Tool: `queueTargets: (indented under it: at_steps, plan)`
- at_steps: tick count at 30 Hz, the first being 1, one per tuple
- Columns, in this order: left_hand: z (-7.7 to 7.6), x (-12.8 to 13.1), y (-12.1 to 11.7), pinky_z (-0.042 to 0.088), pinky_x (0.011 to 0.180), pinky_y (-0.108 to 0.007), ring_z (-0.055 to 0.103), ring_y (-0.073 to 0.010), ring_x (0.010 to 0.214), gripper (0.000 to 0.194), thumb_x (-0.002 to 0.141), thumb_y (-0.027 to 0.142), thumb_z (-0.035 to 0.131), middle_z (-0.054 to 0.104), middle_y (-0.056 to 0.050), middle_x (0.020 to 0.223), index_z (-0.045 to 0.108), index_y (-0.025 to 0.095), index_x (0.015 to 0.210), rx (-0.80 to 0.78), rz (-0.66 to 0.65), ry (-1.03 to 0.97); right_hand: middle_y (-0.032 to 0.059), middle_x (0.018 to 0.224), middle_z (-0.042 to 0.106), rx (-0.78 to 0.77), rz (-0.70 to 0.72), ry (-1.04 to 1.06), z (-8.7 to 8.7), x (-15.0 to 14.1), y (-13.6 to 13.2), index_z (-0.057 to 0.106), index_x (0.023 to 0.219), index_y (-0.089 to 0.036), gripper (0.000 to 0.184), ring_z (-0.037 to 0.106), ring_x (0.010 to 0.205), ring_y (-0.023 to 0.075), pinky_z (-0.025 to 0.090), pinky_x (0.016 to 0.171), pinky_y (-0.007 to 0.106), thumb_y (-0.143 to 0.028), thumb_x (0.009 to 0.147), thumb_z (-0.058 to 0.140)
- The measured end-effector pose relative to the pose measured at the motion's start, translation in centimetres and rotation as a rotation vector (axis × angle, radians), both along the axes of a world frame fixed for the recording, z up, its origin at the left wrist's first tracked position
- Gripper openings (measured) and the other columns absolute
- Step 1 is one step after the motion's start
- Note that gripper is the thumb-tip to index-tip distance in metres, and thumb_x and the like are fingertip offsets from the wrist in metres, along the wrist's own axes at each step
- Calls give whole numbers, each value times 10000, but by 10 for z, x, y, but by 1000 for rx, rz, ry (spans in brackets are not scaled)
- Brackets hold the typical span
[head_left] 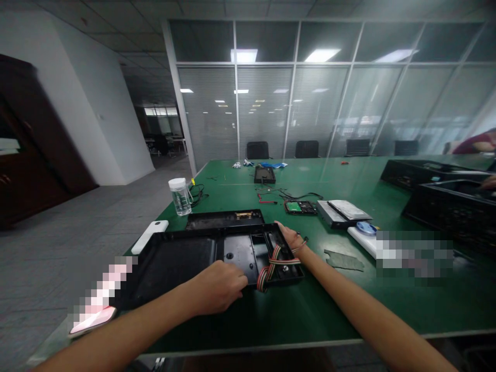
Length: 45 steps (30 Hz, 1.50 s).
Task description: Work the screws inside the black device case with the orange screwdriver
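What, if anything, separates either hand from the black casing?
Nothing visible blocks the black casing: the left hand is at its near edge, the right hand its far right corner. A striped cable crosses its right end.

Both my hands are bare, my left hand (pixel 221 285) and my right hand (pixel 290 236) alike, and my left forearm (pixel 155 321) and right forearm (pixel 364 305) are uncovered as far as I can see them. Around my right wrist I make out what looks like a thin, reddish cord (pixel 300 247), with a small dark piece near it, too small for me to tell whether it belongs to the cord.
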<state>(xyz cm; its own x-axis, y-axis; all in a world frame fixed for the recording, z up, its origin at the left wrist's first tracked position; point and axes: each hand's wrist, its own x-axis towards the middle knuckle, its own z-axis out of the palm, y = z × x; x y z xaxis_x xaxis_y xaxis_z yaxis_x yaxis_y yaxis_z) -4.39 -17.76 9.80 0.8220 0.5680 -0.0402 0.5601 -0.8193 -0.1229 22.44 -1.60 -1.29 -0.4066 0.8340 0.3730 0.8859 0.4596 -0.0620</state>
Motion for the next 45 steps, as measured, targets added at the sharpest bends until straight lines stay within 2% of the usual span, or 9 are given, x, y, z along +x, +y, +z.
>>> queueTargets:
  at_steps: [4, 9, 14, 17, 21, 29, 34, 39, 45]
  plan:
    - [-15, -5, -1, 469, 657, -289, 596, -199, 770, 82, 802, 228, 571, 624, -48, 834, 552, 168, 855, -66, -2, 22, 133, 1281, 483, -25, -140, 18, -3, 35, 12, 557, 1111, -175, 286, 499, 1086, 224, 402, 868, 313, -209, 846, 455]
    - [-32, -5, 7, 475, 665, -292, 608, -207, 782, 115, 781, 238, 594, 640, -44, 845, 564, 177, 875, -94, 14, 37, 102, 938, 643, -14, -257, 122, 0, 60, 22, 594, 938, -170, 275, 586, 853, 198, 415, 707, 267, -310, 883, 364]
    - [-37, -8, 33, 458, 642, -280, 613, -207, 740, 160, 766, 334, 614, 642, -43, 775, 602, 180, 810, -105, 46, 31, 44, 688, 640, -75, -237, 386, 2, 46, 15, 596, 798, -193, 405, 587, 629, 169, 366, 569, 233, -452, 888, 298]
    - [-36, -10, 55, 443, 651, -267, 608, -184, 716, 262, 839, 425, 505, 641, -36, 772, 620, 190, 840, -123, 56, -77, 41, 677, 634, -70, -182, 387, 2, 28, 7, 595, 751, -198, 383, 572, 616, 164, 335, 561, 230, -464, 869, 347]
    - [-40, -5, 81, 424, 681, -229, 595, -163, 791, 259, 822, 369, 552, 635, -30, 875, 596, 197, 1011, -111, 47, -192, 37, 699, 635, -76, -144, 317, 1, 9, -1, 605, 757, -208, 312, 553, 616, 156, 304, 550, 228, -421, 854, 398]
    - [-66, 10, 91, 414, 677, -207, 587, -142, 761, 142, 853, 248, 519, 640, -21, 808, 653, 203, 858, -93, -16, -201, 31, 681, 621, -140, -129, 336, -3, 7, -2, 597, 755, -203, 330, 546, 612, 153, 323, 573, 224, -419, 866, 374]
    - [-56, 9, 100, 414, 672, -233, 590, -162, 739, 159, 844, 225, 501, 635, -44, 757, 646, 175, 802, 18, -41, -171, 26, 652, 614, -124, -138, 383, -4, 9, 2, 587, 714, -199, 348, 531, 581, 145, 329, 563, 221, -438, 856, 378]
    - [-47, 32, 141, 408, 698, -230, 597, -153, 738, 213, 867, 202, 449, 649, -47, 754, 640, 153, 785, 66, -62, -244, 21, 595, 586, -80, -146, 472, 0, 13, 3, 572, 684, -195, 396, 518, 561, 148, 333, 544, 224, -479, 851, 352]
    - [-75, 62, 179, 427, 764, -226, 614, -146, 822, 203, 867, 170, 457, 679, -56, 886, 656, 150, 901, -9, -57, -352, 22, 582, 574, -29, -178, 476, 5, 19, 2, 579, 675, -197, 414, 492, 546, 149, 333, 532, 230, -501, 838, 351]
